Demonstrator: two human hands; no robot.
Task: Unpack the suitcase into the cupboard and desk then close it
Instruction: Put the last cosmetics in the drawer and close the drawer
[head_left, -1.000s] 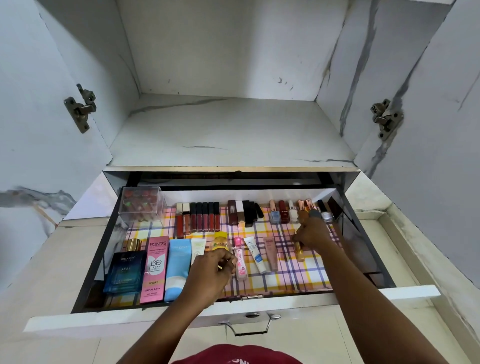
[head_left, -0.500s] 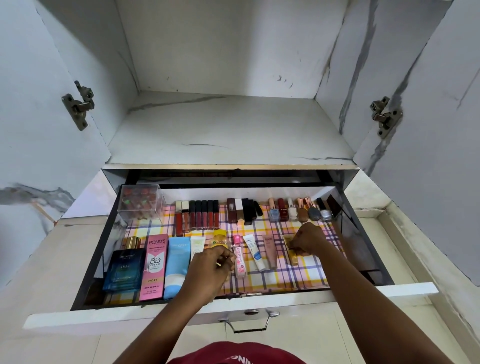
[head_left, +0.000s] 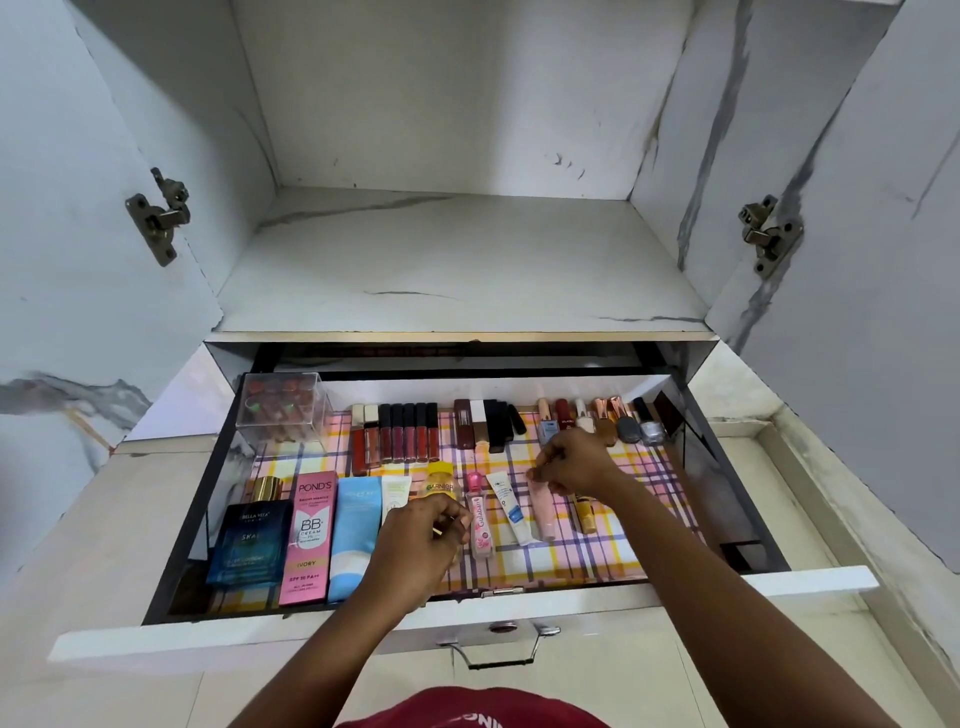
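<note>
The open drawer (head_left: 810, 577) has a plaid liner and rows of cosmetics. My left hand (head_left: 421, 540) hovers over the front middle, its fingers curled round a small thin gold-tipped item (head_left: 437, 530). My right hand (head_left: 574, 467) is farther back on the right, and its fingertips pinch the top of a pale pink tube (head_left: 543, 512). A gold tube (head_left: 585, 513) lies just right of that, free of the hand. Between my hands lie a yellow-capped bottle (head_left: 440, 480), a pink Gulabari bottle (head_left: 479, 519) and a white tube (head_left: 511, 506).
At the back are a clear box (head_left: 283, 410), lip glosses (head_left: 397, 434), lipsticks (head_left: 485, 423) and nail polishes (head_left: 623, 423). A blue perfume (head_left: 249, 540), a pink carton (head_left: 309, 535) and a blue tube (head_left: 356, 530) lie front left. The cupboard shelf (head_left: 457, 260) sits above between open doors.
My right hand brought the gold tube forward from the nail polish row, laid it on the liner, let go and shifted left onto the pink tube. My left hand barely moved.
</note>
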